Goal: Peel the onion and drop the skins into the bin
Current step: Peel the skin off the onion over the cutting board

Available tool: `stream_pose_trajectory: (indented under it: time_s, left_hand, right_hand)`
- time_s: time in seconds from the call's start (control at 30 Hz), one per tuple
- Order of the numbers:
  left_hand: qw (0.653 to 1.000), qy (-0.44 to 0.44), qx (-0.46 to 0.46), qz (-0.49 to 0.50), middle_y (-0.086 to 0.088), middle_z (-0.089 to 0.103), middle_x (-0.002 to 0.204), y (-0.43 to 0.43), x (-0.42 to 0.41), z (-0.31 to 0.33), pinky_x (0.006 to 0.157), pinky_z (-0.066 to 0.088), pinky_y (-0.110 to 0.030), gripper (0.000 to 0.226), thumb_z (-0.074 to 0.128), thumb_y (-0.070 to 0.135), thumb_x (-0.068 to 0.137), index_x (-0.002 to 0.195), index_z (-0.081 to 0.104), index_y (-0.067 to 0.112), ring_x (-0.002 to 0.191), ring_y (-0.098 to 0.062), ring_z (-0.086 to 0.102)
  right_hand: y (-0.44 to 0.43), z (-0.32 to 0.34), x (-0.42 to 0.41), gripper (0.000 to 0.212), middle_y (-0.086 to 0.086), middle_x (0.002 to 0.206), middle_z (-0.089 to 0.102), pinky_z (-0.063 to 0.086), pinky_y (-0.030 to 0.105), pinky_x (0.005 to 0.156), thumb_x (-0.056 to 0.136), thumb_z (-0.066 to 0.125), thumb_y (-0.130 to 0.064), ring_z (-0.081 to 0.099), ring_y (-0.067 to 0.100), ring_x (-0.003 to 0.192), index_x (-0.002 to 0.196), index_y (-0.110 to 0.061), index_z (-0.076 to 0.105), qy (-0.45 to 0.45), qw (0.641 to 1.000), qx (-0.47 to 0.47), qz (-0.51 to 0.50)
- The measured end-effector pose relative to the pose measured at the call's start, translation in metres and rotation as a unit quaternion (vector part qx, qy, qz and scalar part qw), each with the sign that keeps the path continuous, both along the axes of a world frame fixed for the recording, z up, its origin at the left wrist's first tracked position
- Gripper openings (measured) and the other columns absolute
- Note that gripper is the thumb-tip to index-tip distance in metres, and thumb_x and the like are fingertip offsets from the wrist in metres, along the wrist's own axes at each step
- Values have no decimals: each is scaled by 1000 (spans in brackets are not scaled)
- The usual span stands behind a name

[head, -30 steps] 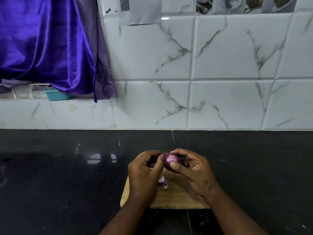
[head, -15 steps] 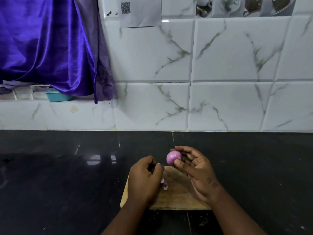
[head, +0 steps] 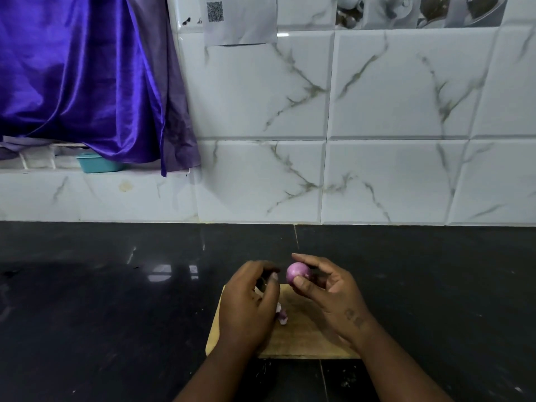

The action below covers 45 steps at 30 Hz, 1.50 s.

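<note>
Black bench (head: 116, 300) under marbled tiles. Right hand (head: 327, 291) pinching onion (head: 297, 272) above cutting board's (head: 304, 338) far edge. Left hand (head: 249, 303) curled, contents unclear. Skins (head: 282, 314) on board.

No words, brand names or numbers can be read anywhere. The only sign is a square QR-style code (head: 215, 11) printed near the top left of a white paper sheet (head: 240, 21) stuck on the marble-patterned tile wall (head: 377, 111); its pattern is too blurred to make out. Two small dark marks (head: 191, 21) on the tile just left of the sheet are too small to tell.
</note>
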<state>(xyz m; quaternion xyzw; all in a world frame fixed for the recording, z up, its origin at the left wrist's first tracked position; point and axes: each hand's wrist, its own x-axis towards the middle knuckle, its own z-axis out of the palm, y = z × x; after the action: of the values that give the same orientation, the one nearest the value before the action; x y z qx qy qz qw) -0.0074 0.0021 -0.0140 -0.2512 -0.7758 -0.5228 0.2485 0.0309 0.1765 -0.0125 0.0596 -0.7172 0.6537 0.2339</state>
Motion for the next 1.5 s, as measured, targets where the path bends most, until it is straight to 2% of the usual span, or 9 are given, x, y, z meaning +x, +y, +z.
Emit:
stream_pose_trajectory:
  time_s: [0.13, 0.3, 0.4, 0.6, 0.93, 1.1, 1.2, 1.37, 1.5]
  left_hand:
    - [998, 47, 10, -27, 18, 75, 103, 0, -4, -1, 79, 58, -20, 18, 74, 17, 97, 111, 81, 26, 98, -4, 72]
    - [997, 58, 32, -39, 16, 78, 100, 0, -6, -1, 79, 59, -20, 24, 80, 5, 92, 106, 84, 24, 97, -5, 74]
    - [997, 55, 50, -32, 15, 78, 98, -1, -7, -1, 76, 60, -22, 25, 80, 2, 92, 105, 84, 24, 93, -6, 75]
    - [997, 61, 34, -44, 16, 78, 101, -1, -5, 0, 78, 56, -13, 24, 83, 9, 89, 108, 83, 24, 96, -4, 74]
    - [996, 2, 69, -49, 8, 75, 86, 1, -11, -5, 72, 60, -33, 15, 78, 7, 93, 89, 77, 21, 84, -15, 73]
    - [990, -57, 73, -103, 10, 73, 103, 4, -11, -10, 74, 65, -45, 14, 74, 28, 95, 108, 73, 34, 85, -17, 73]
    - [996, -24, 11, -83, 16, 70, 107, 3, -8, -8, 79, 62, -29, 29, 81, 29, 91, 118, 74, 34, 97, -10, 71]
    - [994, -18, 38, -97, 14, 70, 106, 2, -9, -8, 81, 60, -24, 24, 83, 16, 90, 109, 77, 30, 100, -12, 71]
    - [987, -59, 77, -128, 8, 63, 99, 5, -15, -12, 63, 64, -55, 15, 75, 10, 97, 87, 70, 21, 87, -24, 71]
  right_hand:
    - [-2, -1, -1, 51, -6, 115, 75, 61, 26, 88, 76, 89, -14, 73, 10, 106, 123, -27, 74, -1, 999, 40, -9]
    - [-1, 1, -2, 47, -3, 103, 79, 60, 20, 75, 64, 93, -16, 77, 11, 91, 105, -13, 70, 25, 999, 11, -27]
    - [-1, 2, -1, 42, 1, 104, 81, 62, 23, 77, 70, 91, -6, 78, 13, 93, 108, -13, 73, 24, 999, 18, -19]
    - [2, 2, 1, 39, -8, 112, 81, 61, 21, 86, 78, 87, -12, 76, 10, 105, 115, -21, 77, 34, 998, 43, -21]
    - [0, 5, 3, 46, -6, 114, 78, 60, 19, 88, 76, 87, -4, 73, 7, 109, 119, -18, 76, 40, 997, 58, 6]
    - [0, 3, 2, 56, 4, 113, 79, 62, 27, 90, 71, 89, 4, 75, 17, 109, 119, -17, 70, 33, 999, 3, 4]
    - [1, 3, 1, 42, 5, 110, 79, 62, 31, 91, 72, 89, 4, 76, 19, 107, 108, -14, 73, 42, 999, 16, 4]
    - [-1, 2, 0, 43, 7, 111, 79, 61, 30, 92, 71, 87, 10, 76, 20, 109, 106, -11, 74, 50, 999, 9, 15]
    - [-1, 1, 2, 43, 7, 110, 79, 60, 24, 91, 69, 86, 14, 76, 17, 106, 104, -9, 76, 60, 998, 22, 22]
